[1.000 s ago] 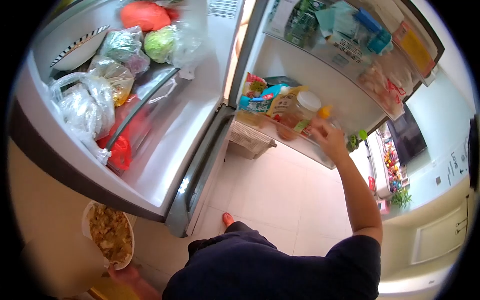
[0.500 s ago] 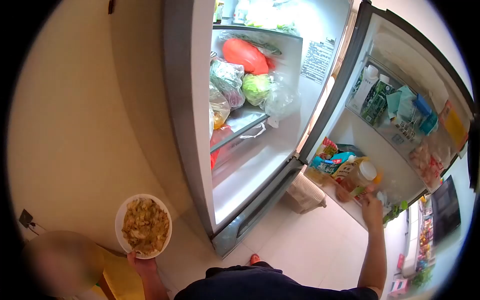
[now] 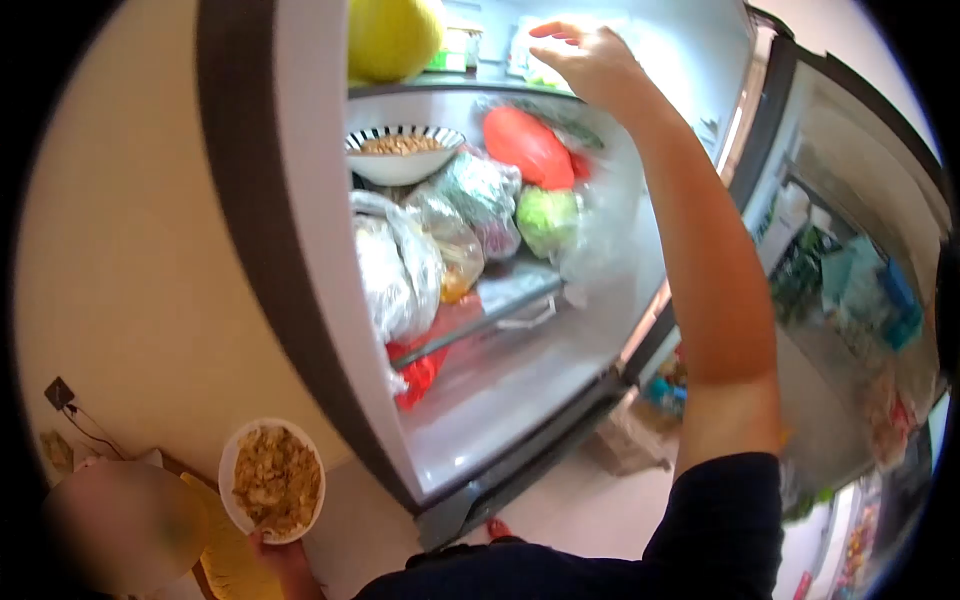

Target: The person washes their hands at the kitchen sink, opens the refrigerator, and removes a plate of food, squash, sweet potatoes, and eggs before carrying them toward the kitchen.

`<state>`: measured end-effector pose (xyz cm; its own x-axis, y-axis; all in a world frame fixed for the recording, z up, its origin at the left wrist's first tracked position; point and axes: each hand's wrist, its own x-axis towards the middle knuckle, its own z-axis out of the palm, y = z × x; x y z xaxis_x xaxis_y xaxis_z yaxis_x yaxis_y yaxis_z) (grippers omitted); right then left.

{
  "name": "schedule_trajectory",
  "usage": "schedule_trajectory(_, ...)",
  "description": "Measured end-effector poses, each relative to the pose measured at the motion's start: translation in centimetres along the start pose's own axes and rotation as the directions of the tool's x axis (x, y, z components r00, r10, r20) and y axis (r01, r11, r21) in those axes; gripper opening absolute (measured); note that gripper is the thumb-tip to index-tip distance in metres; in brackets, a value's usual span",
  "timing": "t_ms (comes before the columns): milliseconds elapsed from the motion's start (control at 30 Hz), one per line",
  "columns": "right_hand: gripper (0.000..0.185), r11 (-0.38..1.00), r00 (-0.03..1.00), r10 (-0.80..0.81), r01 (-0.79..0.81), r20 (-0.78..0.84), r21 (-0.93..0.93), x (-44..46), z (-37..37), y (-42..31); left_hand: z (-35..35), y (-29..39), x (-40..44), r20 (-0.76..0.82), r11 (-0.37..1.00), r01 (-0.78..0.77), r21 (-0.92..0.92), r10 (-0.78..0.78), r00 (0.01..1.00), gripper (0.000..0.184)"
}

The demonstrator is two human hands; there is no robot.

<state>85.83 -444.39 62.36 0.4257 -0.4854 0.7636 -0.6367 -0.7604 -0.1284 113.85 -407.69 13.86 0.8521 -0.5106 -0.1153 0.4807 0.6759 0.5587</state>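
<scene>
My left hand (image 3: 284,556) grips the lower rim of a white bowl (image 3: 228,478) at the lower left. Brown, chunky food (image 3: 278,482) fills the bowl. My right hand (image 3: 592,62) is raised at the upper compartment of an open refrigerator, its fingers loosely apart and holding nothing. Close by is the compartment's shelf edge (image 3: 480,88), with a large yellow-green round fruit (image 3: 392,38) at its left. On the shelf below, I see a red plastic bag (image 3: 528,148), a green cabbage-like vegetable (image 3: 548,222) and a striped bowl (image 3: 400,168) of nuts or beans.
The refrigerator door (image 3: 850,400) stands open on the right, its shelves holding cartons and packets. Several plastic bags (image 3: 400,265) crowd the middle shelf. A brown paper bag (image 3: 630,440) sits on the floor beneath the door. A yellow cloth-like thing (image 3: 235,555) lies at lower left.
My right hand has left the door's lower shelf and risen to the upper compartment. The view has shifted, showing more of the refrigerator's left side. My left hand still holds the bowl.
</scene>
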Motion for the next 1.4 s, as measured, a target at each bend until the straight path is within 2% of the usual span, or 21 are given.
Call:
schedule_trajectory(67,0.041,0.933,0.968,-0.249,0.251,0.038,-0.259,7.5,2.6,5.3,-1.0,-1.1,-1.0,-0.056,0.997,-0.048,-0.053,0.045,0.997,0.068)
schedule_trajectory(133,0.045,0.874,0.956,-0.155,0.251,0.251,-0.417,12.9,3.5,7.3,-1.7,-2.1,-1.2,-0.078,0.983,-0.113,-0.144,0.103,0.992,0.063)
schedule_trajectory(167,0.050,0.829,0.949,-0.080,0.233,0.304,-0.508,15.2,4.3,8.0,-0.6,-3.1,-2.2,0.118,0.966,-0.255,-0.041,0.258,0.959,0.064)
schedule_trajectory(200,0.055,0.804,0.929,-0.022,0.237,0.370,-0.546,17.7,5.1,9.3,3.3,-3.5,-5.2,0.309,0.909,-0.414,0.051,0.380,0.872,0.064)
schedule_trajectory(233,0.062,0.791,0.916,-0.008,0.251,0.402,-0.557,19.7,5.7,10.7,4.3,-3.8,-6.0,0.293,0.895,-0.441,0.059,0.407,0.865,0.065)
schedule_trajectory(267,0.065,0.754,0.891,0.088,0.231,0.445,-0.614,21.8,6.3,11.7,5.3,-4.2,-6.8,0.276,0.881,-0.468,0.069,0.434,0.858,0.066)
schedule_trajectory(333,0.068,0.702,0.884,0.128,0.240,0.450,-0.671,24.6,7.6,13.2,1.9,-4.5,-6.8,-0.173,0.957,-0.262,-0.124,0.239,0.956,0.068)
schedule_trajectory(367,0.070,0.699,0.875,0.146,0.239,0.462,-0.674,25.4,8.1,13.5,1.8,-5.2,-7.2,-0.117,0.949,-0.295,-0.109,0.282,0.952,0.070)
schedule_trajectory(467,0.076,0.807,0.818,0.292,0.067,0.495,-0.587,25.4,8.5,14.0,3.6,-5.8,-8.2,-0.308,0.943,-0.326,-0.069,0.291,0.906,0.070)
schedule_trajectory(500,0.078,0.828,0.795,0.338,0.004,0.503,-0.561,25.2,8.7,14.2,1.6,-6.4,-7.9,-0.282,0.941,-0.311,-0.133,0.265,0.922,0.070)
schedule_trajectory(533,0.080,0.834,0.794,0.339,-0.006,0.504,-0.551,24.9,9.0,14.6,1.6,-6.5,-7.7,-0.300,0.940,-0.326,-0.103,0.283,0.911,0.070)
schedule_trajectory(600,0.082,0.780,0.871,0.154,0.183,0.467,-0.599,25.5,10.8,17.4,2.1,-6.6,-7.6,-0.342,0.935,-0.352,-0.047,0.316,0.885,0.070)
schedule_trajectory(700,0.080,0.852,0.924,0.155,0.055,0.350,-0.521,25.0,10.5,16.9,-0.4,-6.3,-9.1,-0.425,0.899,-0.433,-0.063,0.368,0.827,0.070)
schedule_trajectory(800,0.071,0.901,0.952,0.126,0.009,0.279,-0.434,26.7,12.0,19.2,0.6,-5.7,-9.9,-0.395,0.898,-0.440,-0.012,0.400,0.827,0.071)
schedule_trajectory(900,0.064,0.921,0.894,0.225,-0.065,0.387,-0.385,24.5,9.6,15.7,0.1,-5.6,-10.0,-0.414,0.898,-0.437,-0.051,0.379,0.828,0.070)
schedule_trajectory(1000,0.063,0.960,0.935,0.126,-0.031,0.332,-0.277,23.1,8.7,16.1,1.1,-6.0,-10.6,-0.503,0.893,-0.450,-0.016,0.381,0.776,0.068)
schedule_trajectory(1033,0.060,0.993,0.943,0.107,-0.088,0.316,-0.073,21.9,8.5,15.8,1.6,-5.9,-10.6,-0.498,0.896,-0.445,-0.008,0.382,0.778,0.067)
schedule_trajectory(1133,0.055,0.993,0.966,-0.106,0.090,0.234,0.079,20.5,8.5,16.4,2.1,-5.7,-10.6,-0.468,0.903,-0.430,0.002,0.381,0.798,0.068)
schedule_trajectory(1233,0.050,0.922,0.913,-0.382,0.366,0.143,0.126,18.0,6.7,14.5,2.6,-5.3,-11.1,-0.444,0.904,-0.427,-0.003,0.382,0.811,0.074)
schedule_trajectory(1333,0.048,0.768,0.769,-0.640,0.640,0.014,-0.019,15.9,4.6,11.9,3.3,-5.0,-12.0,-0.458,0.901,-0.433,-0.022,0.376,0.806,0.075)
schedule_trajectory(1400,0.046,0.761,0.764,-0.645,0.645,0.018,-0.064,15.0,4.7,11.5,2.3,-5.0,-10.5,-0.421,0.906,-0.419,-0.058,0.359,0.833,0.075)
